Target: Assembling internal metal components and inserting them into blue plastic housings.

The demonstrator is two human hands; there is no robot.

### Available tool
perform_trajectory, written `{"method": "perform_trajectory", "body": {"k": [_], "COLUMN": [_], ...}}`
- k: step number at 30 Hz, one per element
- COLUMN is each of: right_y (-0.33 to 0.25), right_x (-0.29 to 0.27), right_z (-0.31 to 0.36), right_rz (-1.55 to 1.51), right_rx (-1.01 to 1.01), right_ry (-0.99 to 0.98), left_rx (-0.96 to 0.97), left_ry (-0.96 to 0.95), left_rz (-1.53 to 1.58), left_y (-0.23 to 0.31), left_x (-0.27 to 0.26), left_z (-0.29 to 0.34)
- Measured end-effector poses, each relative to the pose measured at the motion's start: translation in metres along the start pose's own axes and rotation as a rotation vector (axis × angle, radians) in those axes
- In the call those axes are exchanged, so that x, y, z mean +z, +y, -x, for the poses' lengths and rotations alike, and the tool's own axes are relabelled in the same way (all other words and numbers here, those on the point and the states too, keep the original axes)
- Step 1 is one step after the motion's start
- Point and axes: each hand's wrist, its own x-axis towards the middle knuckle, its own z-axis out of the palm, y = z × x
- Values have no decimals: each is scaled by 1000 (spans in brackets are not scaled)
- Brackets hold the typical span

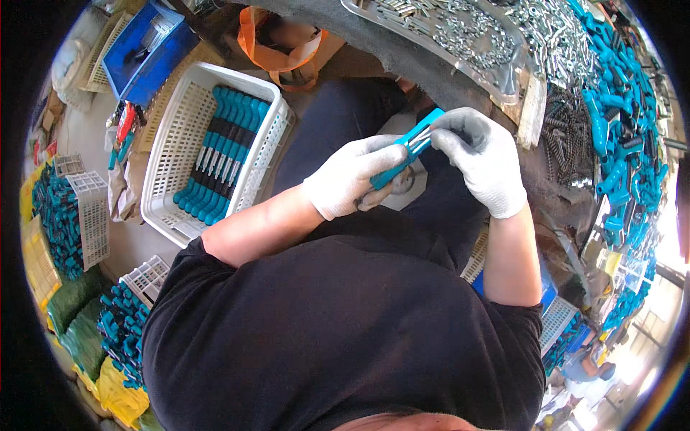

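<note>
My left hand [352, 176], in a white glove, is closed round a teal plastic tool handle [388, 176] held at a slant over my lap. Slim, shiny metal pieces [420, 139] show along the handle, above my left fingers. My right hand [483, 154], gloved in white with grey fingertips, bends over the upper part of the handle. Its thumb and fingers pinch at the ends of the metal pieces, and the fingertips partly hide what they grip.
Left of me, a white crate [162, 194] holds a row of teal and black tools. A blue bin [118, 75] stands beyond it. Ahead right, a metal tray [514, 90] holds small metal parts, with springs [564, 136] and teal handles [625, 154] heaped beside it. An orange bag [248, 39] stands ahead.
</note>
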Motion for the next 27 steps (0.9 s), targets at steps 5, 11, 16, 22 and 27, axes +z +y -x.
{"method": "perform_trajectory", "body": {"k": [5, 11, 16, 22, 27], "right_y": [14, 12, 15, 20, 20], "right_x": [1, 6, 7, -3, -7], "right_z": [22, 42, 49, 56, 59], "right_rz": [5, 83, 223, 223, 286], "right_rx": [-276, -330, -386, -411, -418], "right_ry": [78, 230, 295, 250, 221], "left_rx": [33, 23, 15, -28, -44], "left_ry": [-8, 35, 36, -44, -44], "left_rz": [-63, -156, -199, -207, -209], "left_y": [4, -1, -1, -6, -7], "left_x": [13, 23, 37, 39, 44], "left_z": [7, 12, 15, 14, 13]}}
